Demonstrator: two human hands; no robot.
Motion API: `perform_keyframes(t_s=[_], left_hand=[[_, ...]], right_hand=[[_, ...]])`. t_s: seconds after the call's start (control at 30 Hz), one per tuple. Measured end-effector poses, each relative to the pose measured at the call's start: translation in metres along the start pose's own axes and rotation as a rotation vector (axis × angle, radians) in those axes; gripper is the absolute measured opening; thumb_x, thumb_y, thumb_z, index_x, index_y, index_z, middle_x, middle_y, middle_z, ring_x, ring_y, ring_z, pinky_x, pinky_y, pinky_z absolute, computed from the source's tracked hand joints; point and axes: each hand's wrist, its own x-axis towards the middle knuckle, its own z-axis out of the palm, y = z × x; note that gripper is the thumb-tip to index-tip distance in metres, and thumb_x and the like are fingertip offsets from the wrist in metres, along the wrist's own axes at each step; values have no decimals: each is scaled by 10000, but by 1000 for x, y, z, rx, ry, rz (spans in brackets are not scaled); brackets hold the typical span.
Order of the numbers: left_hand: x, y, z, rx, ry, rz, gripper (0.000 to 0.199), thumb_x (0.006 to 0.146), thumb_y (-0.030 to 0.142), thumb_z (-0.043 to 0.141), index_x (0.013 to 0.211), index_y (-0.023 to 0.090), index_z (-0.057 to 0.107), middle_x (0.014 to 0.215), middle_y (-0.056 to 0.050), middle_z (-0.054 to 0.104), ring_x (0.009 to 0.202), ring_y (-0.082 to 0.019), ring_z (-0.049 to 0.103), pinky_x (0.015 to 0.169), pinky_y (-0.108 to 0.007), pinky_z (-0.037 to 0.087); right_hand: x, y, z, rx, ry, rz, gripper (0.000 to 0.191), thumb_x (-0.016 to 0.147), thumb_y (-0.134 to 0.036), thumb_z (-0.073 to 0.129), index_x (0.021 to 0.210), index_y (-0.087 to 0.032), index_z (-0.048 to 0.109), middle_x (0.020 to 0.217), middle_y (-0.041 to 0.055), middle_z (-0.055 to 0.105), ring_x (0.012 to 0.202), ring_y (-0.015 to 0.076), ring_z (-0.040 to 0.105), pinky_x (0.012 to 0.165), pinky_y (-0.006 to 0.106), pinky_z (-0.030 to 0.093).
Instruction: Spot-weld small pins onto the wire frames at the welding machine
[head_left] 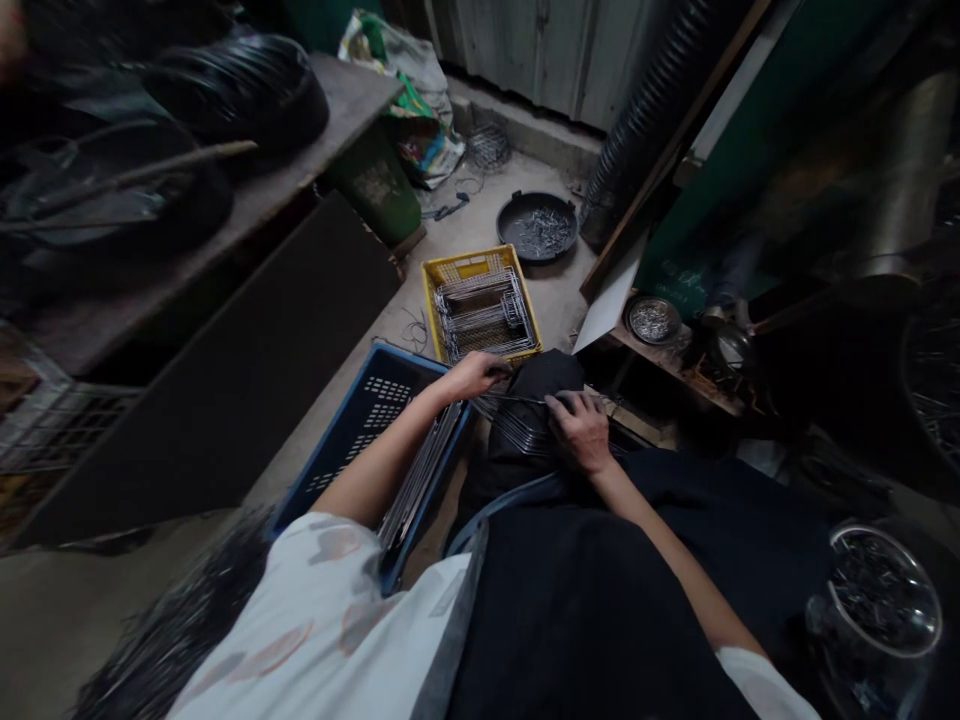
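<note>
A bundle of thin bent metal wires (pixel 519 425) lies across my dark-clad knee. My left hand (pixel 480 375) is closed on the left end of these wires, its fingertips dark. At the right end, my right hand (pixel 579 428) grips the wires between thumb and curled fingers. Just beyond my left hand stands a yellow crate (pixel 469 268) holding bent wire frames (pixel 480 318). Beneath my left forearm is a blue crate (pixel 337 430), with long straight-looking metal pieces (pixel 424 475) along its right side. My fingers hide the wire ends.
A black round pan (pixel 534 205) with small metal bits sits on the floor ahead. On the left are a workbench (pixel 345 95) and a leaning dark board (pixel 247 360). A clear container (pixel 885 600) of metal pieces stands at right, below a green machine (pixel 697 240).
</note>
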Motion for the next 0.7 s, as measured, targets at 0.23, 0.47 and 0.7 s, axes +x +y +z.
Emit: perform_keyframes(t_s=[0.23,0.47,0.7], left_hand=[[4,19,3,-3,-90,87,261,912,258,510,1019,133,712,1008,-88,735,936,-216,667,829,-270,481],[7,2,9,128,-124,9,337,884,228,530,1186,148,659,1123,-126,706,1038,-263,648,897,-325,486],[-42,-32,13,282,-134,-164,239,840,193,562,1045,175,682,1052,-110,696,957,-250,656,815,-299,506]], right_hand=[[21,-4,-12,17,-79,31,227,974,-252,522,1137,-223,677,1161,105,622,1052,275,492,918,395,331],[30,10,-27,-28,-61,135,171,974,-251,509,1025,-225,670,973,93,599,911,253,497,769,333,353],[21,18,-44,-15,-83,47,124,948,-285,556,979,-221,657,1066,106,607,1009,282,485,835,365,362]])
